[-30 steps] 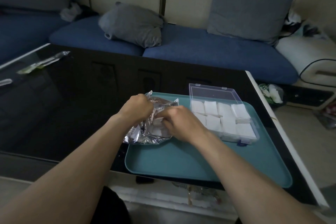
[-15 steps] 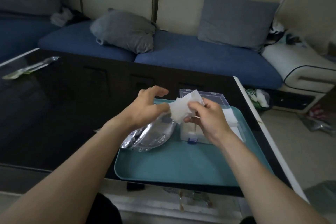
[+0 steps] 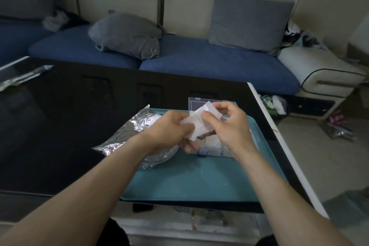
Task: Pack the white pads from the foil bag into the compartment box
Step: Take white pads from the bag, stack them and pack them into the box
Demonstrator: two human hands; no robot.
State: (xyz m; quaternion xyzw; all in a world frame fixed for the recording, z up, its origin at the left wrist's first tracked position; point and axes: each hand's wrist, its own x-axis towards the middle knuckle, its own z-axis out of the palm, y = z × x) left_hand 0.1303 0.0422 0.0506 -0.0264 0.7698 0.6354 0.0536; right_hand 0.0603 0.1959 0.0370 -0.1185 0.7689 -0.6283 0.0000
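Both hands hold one white pad (image 3: pixel 196 124) in the air above the clear compartment box (image 3: pixel 213 146). My left hand (image 3: pixel 171 130) grips the pad's lower left part, and my right hand (image 3: pixel 229 124) pinches its upper right part. The box sits on a teal tray (image 3: pixel 189 181) with its clear lid (image 3: pixel 192 102) standing open at the back; white pads show inside it, mostly hidden by my hands. The crumpled foil bag (image 3: pixel 129 132) lies at the tray's left edge, partly on the black table, under my left forearm.
The tray rests near the right front corner of a glossy black table (image 3: pixel 69 126). A narrow wrapper (image 3: pixel 22 78) lies at the table's far left. A blue sofa with grey cushions (image 3: pixel 127 36) runs behind, and clutter lies on the floor at right.
The right hand drew a white pad out of the foil bag and lifted it over the box. The left hand let go of the bag and took hold of the pad.
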